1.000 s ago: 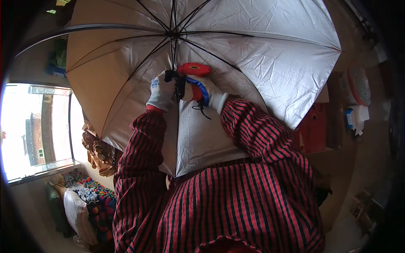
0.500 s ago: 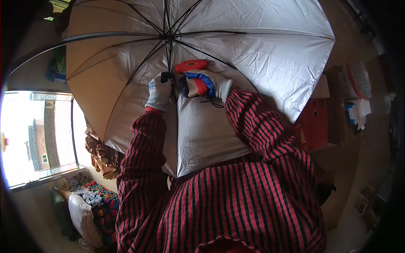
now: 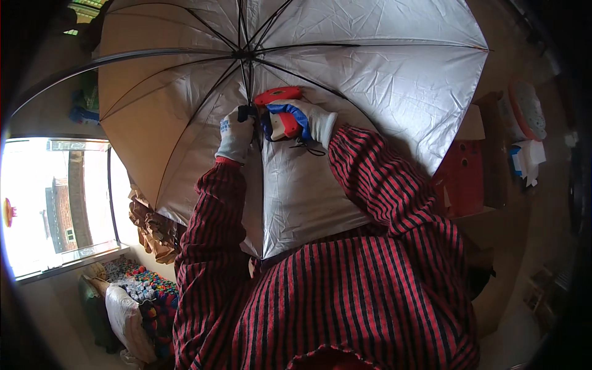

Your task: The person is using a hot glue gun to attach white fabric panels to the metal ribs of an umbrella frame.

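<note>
An opened umbrella [image 3: 407, 92] spreads its silver underside before me, dark ribs running out from a black hub [image 3: 242, 54]. My left hand [image 3: 234, 135], in a white glove, is closed on a dark umbrella rib just below the hub. Its fingertips look black, and whether they also pinch a small part cannot be seen. Beside it, my right hand [image 3: 314, 123], in a white and blue glove, grips a red-and-white hand-held device [image 3: 283, 126]. The device's red rounded top [image 3: 279, 94] lies against the silver cloth, and a thin black cord loop hangs below. Its exact kind is unclear.
A curved dark rod [image 3: 123, 60] arcs from the hub toward the left. Crumpled brown paper [image 3: 154, 234] and a colourful knitted heap [image 3: 151, 287] lie at lower left, near a bright window [image 3: 58, 203]. At right are a red box [image 3: 462, 179] and a white carton [image 3: 529, 161].
The view has shifted slightly. Both hands stay near the same spot below the hub, with the same grips; the device has turned only a little.
</note>
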